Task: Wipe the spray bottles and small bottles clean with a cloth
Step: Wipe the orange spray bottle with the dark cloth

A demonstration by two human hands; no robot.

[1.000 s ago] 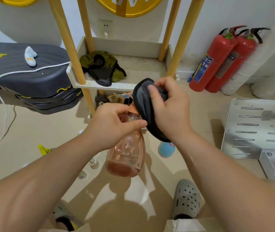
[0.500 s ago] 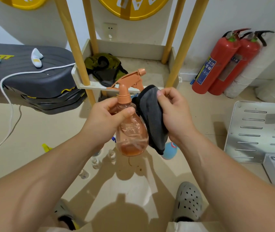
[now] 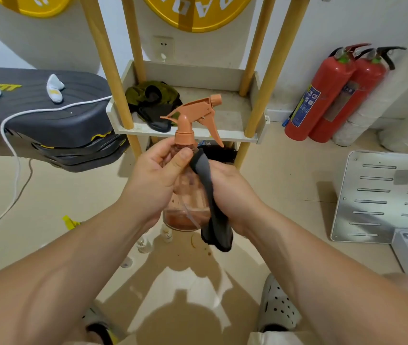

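Step in hand: wiping the orange translucent plastic spray bottle (image 3: pixel 186 210), judged to be mid-wipe along its right flank
Bottle's place: centre of the frame, held upright off the floor, trigger head pointing toward the upper right, in front of the white shelf tray with yellow wooden posts (image 3: pixel 193 75)
Left hand (image 3: pixel 155 180): fingers and thumb curled round the bottle's neck and shoulder, just under the orange collar
Right hand (image 3: pixel 232 192): closed round the dark grey cloth (image 3: pixel 216 232), pressing it against the bottle's side; the cloth's tail hangs below the fist
Waiting: small clear bottles (image 3: pixel 144 245) stand on the beige floor (image 3: pixel 73 190) at lower centre, beneath the held bottle
Next move calls for: probably turning the bottle in the left hand so the cloth reaches the other faces and the base, with a firm hold on the neck, since the smooth body could slip
Progress: early, by judgement; one bottle in hand, several left
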